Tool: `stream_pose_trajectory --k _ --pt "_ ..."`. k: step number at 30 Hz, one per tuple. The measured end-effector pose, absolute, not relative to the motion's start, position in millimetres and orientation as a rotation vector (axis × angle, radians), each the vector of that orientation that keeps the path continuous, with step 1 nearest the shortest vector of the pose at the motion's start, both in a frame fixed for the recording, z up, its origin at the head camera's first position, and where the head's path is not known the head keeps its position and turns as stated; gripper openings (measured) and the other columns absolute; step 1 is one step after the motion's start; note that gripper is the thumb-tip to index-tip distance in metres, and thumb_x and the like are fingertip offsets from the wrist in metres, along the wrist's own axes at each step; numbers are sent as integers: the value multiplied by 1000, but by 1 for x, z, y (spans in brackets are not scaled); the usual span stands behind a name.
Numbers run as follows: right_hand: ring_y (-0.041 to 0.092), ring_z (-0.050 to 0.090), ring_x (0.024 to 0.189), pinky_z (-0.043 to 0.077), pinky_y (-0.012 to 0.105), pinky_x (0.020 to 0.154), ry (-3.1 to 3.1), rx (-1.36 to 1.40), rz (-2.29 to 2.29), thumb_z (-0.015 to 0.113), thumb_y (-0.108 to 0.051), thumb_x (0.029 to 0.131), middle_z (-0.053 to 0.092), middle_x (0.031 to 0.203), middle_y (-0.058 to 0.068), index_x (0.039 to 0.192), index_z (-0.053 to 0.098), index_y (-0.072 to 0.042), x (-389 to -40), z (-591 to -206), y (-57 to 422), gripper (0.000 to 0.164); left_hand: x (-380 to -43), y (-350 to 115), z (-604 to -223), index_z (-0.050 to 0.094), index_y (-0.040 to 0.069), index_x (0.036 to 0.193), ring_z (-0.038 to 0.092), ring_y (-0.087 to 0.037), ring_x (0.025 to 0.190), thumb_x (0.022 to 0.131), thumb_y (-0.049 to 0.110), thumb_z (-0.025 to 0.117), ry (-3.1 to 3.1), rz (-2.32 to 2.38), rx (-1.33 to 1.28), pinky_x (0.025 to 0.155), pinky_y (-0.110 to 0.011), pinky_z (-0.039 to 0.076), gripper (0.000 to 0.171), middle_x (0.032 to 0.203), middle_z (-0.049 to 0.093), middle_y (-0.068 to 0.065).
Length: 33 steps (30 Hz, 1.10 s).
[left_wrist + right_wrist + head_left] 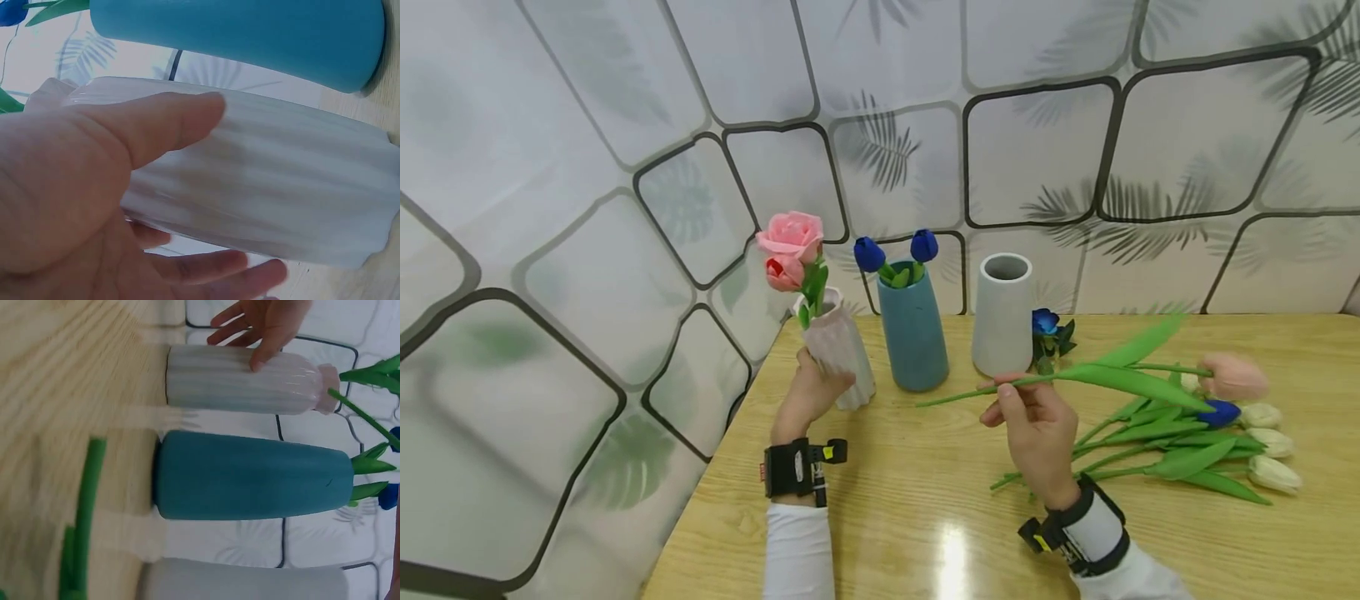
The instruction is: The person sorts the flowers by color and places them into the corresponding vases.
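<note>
My left hand (812,392) holds the side of a pale fluted vase (846,358), thumb across its front and fingers along the other side in the left wrist view. A pink rose (792,237) and a smaller coral-pink bloom (784,272) stand in that vase. Between thumb and fingers, my right hand (1041,433) pinches the green stem of a pink tulip (1234,377). The tulip lies nearly level above the table, bloom to the right and stem end pointing left. Its thin stem end (359,415) overlaps the vase mouths in the right wrist view.
A teal vase (913,333) with two blue tulips (869,254) stands beside the fluted one. Right of it is a white vase (1003,321) with nothing showing above its mouth. A blue rose (1045,322) lies behind. White tulips (1273,473) and another blue tulip (1219,414) lie at the right.
</note>
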State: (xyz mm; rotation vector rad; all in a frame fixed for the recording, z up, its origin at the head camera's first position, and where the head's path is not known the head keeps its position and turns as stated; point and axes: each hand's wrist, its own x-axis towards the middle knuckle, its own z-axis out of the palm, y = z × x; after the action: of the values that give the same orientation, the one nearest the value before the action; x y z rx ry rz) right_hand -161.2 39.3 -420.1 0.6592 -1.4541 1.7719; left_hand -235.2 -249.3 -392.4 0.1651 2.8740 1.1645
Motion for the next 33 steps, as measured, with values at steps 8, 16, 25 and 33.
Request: stream_pose_trajectory --k 8,16,25,33 --pt "11 69 70 54 18 61 -1647 745 1531 59 17 86 73 94 14 109 71 8 -155 -407 27 27 -240 -246 -390 -14 7 155 34 -49 137 92 21 70 2738 1511 -123 107 -59 38 106 153 16 -34" --pt "20 69 66 54 19 59 -1575 809 1473 59 -1 98 71 89 22 117 68 8 -163 -386 0 23 -242 -245 -394 -12 5 155 36 -47 137 92 16 70 2752 1569 -64 109 -58 36 104 152 22 -35" --pt "25 68 64 56 24 61 -1642 936 1440 55 -1 100 68 91 25 114 64 15 -167 -344 -28 23 -241 -245 -390 -10 3 154 38 -49 134 91 15 71 2756 1563 -67 106 -59 39 103 148 25 -36" --pt "27 62 64 48 26 55 -1795 904 1410 56 9 95 65 86 20 112 63 14 -170 -330 -43 19 -242 -245 -391 -9 -3 152 42 -50 131 90 15 72 2819 1525 -9 104 -59 42 104 145 27 -39"
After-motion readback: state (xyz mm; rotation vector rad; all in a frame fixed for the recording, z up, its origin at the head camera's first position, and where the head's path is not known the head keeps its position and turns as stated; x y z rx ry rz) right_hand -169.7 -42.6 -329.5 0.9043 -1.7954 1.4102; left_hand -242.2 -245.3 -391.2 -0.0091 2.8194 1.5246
